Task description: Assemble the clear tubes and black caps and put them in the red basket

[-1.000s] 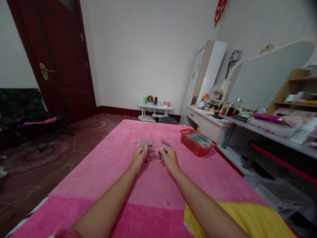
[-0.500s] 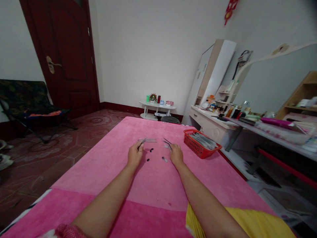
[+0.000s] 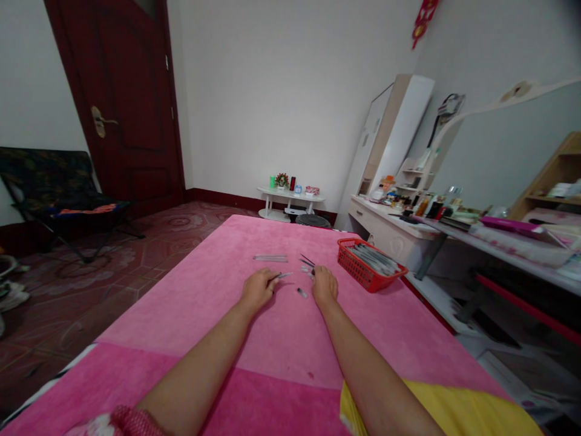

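Observation:
My left hand [image 3: 258,289] is closed around a slim pen [image 3: 284,275], its thin end pointing right over the pink cloth [image 3: 290,339]. Across from it, my right hand [image 3: 325,284] pinches thin dark rods that look like pen refills [image 3: 307,260], angled up and left. Small clear pieces lie by the right fingertips, partly covered. Between the hands rests a small clear cap-like piece [image 3: 302,293] with a dark end. Several clear, slender pen barrels [image 3: 270,258] lie side by side beyond my left hand.
A red plastic basket [image 3: 368,274] full of slim grey pens stands to the right of my right hand. Yellow fabric [image 3: 454,406] lies at the near right. Farther off are a low white stand [image 3: 290,194], a dressing table [image 3: 385,215] and a folding chair [image 3: 59,194].
My left hand has moved nearer and slightly right, and its pen now points right instead of up. The small black pieces beside it no longer show. My right hand has barely moved.

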